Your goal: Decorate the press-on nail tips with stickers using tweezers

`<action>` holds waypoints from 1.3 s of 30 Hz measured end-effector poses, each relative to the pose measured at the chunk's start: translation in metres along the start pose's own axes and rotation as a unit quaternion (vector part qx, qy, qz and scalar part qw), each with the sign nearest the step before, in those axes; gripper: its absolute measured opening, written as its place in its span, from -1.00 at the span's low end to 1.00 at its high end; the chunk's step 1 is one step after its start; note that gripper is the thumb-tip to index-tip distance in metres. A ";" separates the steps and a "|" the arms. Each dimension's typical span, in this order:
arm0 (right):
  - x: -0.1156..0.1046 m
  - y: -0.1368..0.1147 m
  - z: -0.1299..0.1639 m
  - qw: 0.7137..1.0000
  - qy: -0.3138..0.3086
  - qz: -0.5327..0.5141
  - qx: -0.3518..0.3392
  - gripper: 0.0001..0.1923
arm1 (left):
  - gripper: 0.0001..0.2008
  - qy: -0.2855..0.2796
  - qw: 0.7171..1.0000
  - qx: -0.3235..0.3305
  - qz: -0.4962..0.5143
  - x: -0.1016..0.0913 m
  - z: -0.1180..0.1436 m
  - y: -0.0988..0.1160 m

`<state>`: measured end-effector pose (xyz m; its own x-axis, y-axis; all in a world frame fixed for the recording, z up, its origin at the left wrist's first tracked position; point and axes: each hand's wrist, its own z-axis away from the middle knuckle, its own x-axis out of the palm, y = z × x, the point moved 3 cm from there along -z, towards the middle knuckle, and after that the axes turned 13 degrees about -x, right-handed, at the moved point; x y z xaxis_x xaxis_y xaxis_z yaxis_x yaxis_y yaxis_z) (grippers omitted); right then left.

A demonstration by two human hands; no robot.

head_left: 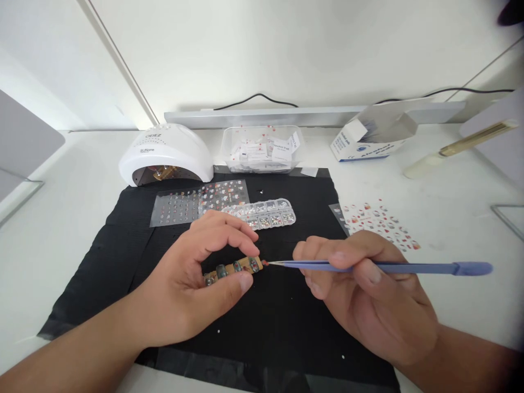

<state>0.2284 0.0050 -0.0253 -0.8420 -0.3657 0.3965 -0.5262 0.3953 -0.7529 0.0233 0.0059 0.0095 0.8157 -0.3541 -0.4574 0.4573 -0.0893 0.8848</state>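
Note:
In the head view my left hand (192, 275) grips a tan strip (257, 263) between thumb and fingers. Several dark, glossy false nails (221, 271) with small decorations sit along it, partly hidden by my thumb. My right hand (364, 289) is closed around a pair of blue tweezers (409, 267), held nearly level and pointing left. At their tip is a tiny red piece (265, 263), right by the strip's right end; whether it touches the strip I cannot tell. Just behind my left fingers lies a clear compartment box (272, 213) of small gems.
A white nail lamp (166, 153) stands back left, with something gold inside. Sticker sheets (180, 207) lie on the black mat (286, 327); another sheet (380, 224) lies right. Behind are a clear tub (262, 150) of packets, an alcohol pad box (372, 134) and a gold-handled brush (475, 139).

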 end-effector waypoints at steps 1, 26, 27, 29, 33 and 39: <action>-0.001 0.000 -0.001 1.000 -0.001 -0.001 0.000 -0.77 | -0.80 0.013 0.998 0.005 -0.053 0.000 0.000 0.003; -0.021 0.024 -0.006 0.982 -0.031 -0.004 0.188 -0.85 | -0.85 -0.061 0.888 -0.031 -0.454 0.018 -0.004 -0.007; -0.021 0.024 -0.006 0.981 -0.031 -0.006 0.193 -0.85 | -0.86 -0.057 0.892 -0.032 -0.448 0.018 -0.004 -0.006; -0.021 0.025 -0.006 0.978 -0.029 -0.011 0.204 -0.86 | -0.86 -0.044 0.904 -0.031 -0.425 0.017 -0.005 -0.004; -0.019 0.025 -0.008 0.975 -0.031 -0.013 0.221 -0.85 | -0.81 -0.028 0.927 -0.019 -0.373 0.016 -0.004 0.000; -0.018 0.025 -0.009 0.974 -0.026 -0.010 0.226 -0.87 | -0.88 -0.036 0.937 -0.006 -0.348 0.017 -0.002 0.001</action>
<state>0.2288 0.0292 -0.0466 -0.8186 -0.4171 0.3950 -0.4269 -0.0184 -0.9041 0.0385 0.0020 0.0021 0.2928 -0.2759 -0.9155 0.8736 -0.3120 0.3735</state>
